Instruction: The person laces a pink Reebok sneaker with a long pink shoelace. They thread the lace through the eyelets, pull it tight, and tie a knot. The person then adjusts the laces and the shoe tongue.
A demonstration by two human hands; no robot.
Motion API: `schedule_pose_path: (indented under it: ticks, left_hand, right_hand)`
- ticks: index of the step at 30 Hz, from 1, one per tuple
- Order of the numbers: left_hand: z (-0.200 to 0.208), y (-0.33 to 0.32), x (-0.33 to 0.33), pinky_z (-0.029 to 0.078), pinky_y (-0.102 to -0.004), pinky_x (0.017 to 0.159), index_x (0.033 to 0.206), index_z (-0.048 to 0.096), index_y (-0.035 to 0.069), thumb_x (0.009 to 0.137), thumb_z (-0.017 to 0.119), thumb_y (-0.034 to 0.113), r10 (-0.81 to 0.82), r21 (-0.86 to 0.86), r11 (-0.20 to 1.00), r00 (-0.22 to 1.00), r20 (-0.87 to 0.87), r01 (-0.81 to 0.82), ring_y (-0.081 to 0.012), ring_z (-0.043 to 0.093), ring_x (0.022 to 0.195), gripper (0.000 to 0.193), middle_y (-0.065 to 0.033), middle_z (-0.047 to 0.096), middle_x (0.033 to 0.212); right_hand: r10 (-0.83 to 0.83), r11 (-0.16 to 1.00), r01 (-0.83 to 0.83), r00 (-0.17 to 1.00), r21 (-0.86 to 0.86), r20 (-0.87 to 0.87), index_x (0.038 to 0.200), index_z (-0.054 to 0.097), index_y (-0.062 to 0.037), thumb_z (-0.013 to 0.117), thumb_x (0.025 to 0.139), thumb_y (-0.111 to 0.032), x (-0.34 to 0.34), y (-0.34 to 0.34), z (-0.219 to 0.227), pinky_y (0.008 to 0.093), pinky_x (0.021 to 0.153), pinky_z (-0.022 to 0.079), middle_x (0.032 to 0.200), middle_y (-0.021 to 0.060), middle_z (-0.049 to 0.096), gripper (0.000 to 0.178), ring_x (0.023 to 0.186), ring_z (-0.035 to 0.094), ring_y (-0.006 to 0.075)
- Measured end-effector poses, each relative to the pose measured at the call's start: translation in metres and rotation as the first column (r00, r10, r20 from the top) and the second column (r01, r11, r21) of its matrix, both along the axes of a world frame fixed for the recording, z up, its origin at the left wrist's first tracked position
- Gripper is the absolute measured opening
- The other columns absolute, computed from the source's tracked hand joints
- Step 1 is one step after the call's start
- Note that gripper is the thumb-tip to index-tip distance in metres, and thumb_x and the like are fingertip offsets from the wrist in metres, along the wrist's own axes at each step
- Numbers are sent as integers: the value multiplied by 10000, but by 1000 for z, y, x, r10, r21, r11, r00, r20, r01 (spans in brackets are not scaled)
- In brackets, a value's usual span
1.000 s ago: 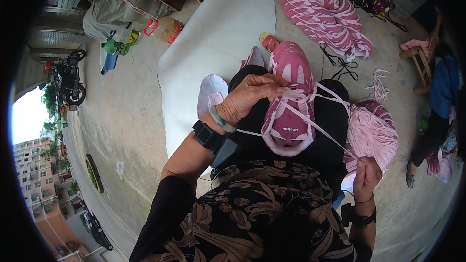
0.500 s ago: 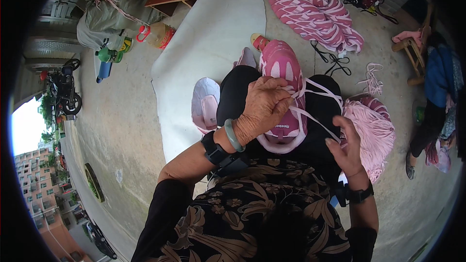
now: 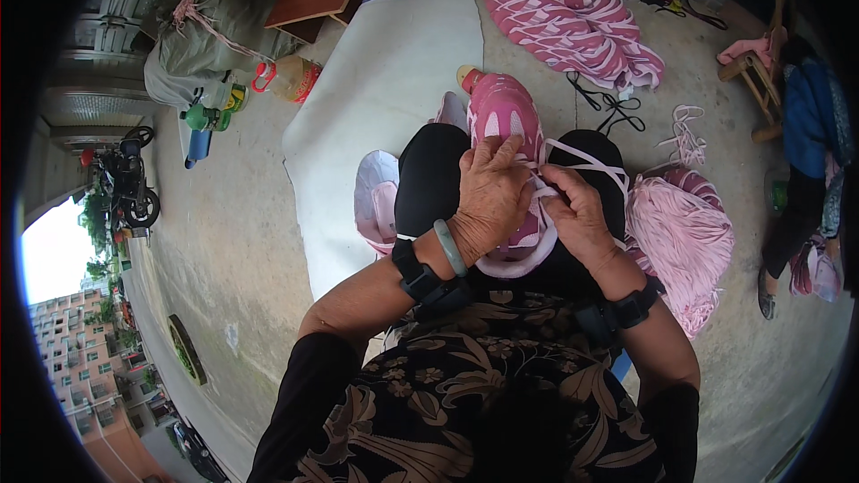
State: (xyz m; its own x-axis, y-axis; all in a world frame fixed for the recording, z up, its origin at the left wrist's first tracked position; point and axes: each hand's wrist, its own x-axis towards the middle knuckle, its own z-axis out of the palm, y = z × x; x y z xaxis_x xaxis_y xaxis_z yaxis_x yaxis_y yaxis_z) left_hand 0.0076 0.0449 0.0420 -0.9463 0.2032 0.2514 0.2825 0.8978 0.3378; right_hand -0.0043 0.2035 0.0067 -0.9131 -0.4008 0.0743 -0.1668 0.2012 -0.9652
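A pink shoe upper [image 3: 503,107] rests between my knees, its toe pointing away from me and its collar toward my body. Curled over its lacing area, my left hand [image 3: 492,192] grips the upper, with the fingertips partly hidden. My right hand [image 3: 582,219] has thumb and forefinger pinched together on a pale pink shoelace [image 3: 591,161] at the shoe's right side. Part of that lace loops loosely across my right knee. The eyelets between the hands are mostly covered.
Beside my right leg lies a bundle of pale pink laces [image 3: 676,224]. A heap of pink-and-white uppers [image 3: 568,27] is farther ahead. A white sheet [image 3: 358,80] spreads to the left, with another upper [image 3: 376,197] on it. A person in blue [image 3: 805,125] is at far right.
My right hand has come in from the right to the shoe and now pinches the lace. The left hand has shifted slightly and stays on the shoe.
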Motion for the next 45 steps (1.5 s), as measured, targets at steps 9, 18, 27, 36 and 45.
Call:
schedule_pose_path:
  ticks: [9,18,27,36,45]
  left_hand:
    - [1,9,-9,312,-473,931,732,627,4,586,624,93,-87,-128,989,994,-66,78,-319,431,1136,170,-132,503,1171]
    - [34,-81,47,279,-557,953,725,588,10,635,584,64,66,-239,969,998,11,-62,-359,387,1178,105,-160,449,1218]
    - [-4,-291,168,323,-511,906,927,620,49,745,509,78,926,-786,335,334,175,-520,-282,422,1145,216,-74,456,1248]
    - [5,-123,50,330,-437,913,925,639,53,720,648,161,186,-79,980,982,30,-184,-305,444,1098,232,-90,496,1225]
    - [7,-69,22,357,-414,819,803,609,47,780,631,137,-85,151,987,985,150,63,-275,512,947,96,-89,573,1037]
  right_hand:
    - [-27,996,42,980,-73,196,1260,403,-25,628,757,11,11,3,10,268,798,459,1087,129,544,552,946,543,173]
    - [-125,975,185,913,-121,388,1210,412,-25,681,757,-76,19,11,13,262,719,468,1006,86,544,530,854,542,132]
    - [-138,977,212,743,-35,655,1179,443,-22,676,767,-240,-7,1,23,246,573,416,860,33,579,521,762,558,113]
    - [-220,935,350,704,-60,675,911,567,-15,681,753,-191,-33,-18,1,215,451,388,693,30,580,263,545,509,83]
    - [-362,845,514,751,-145,552,913,603,-59,611,810,-86,-34,-19,-11,193,483,425,713,-13,562,107,576,496,44]
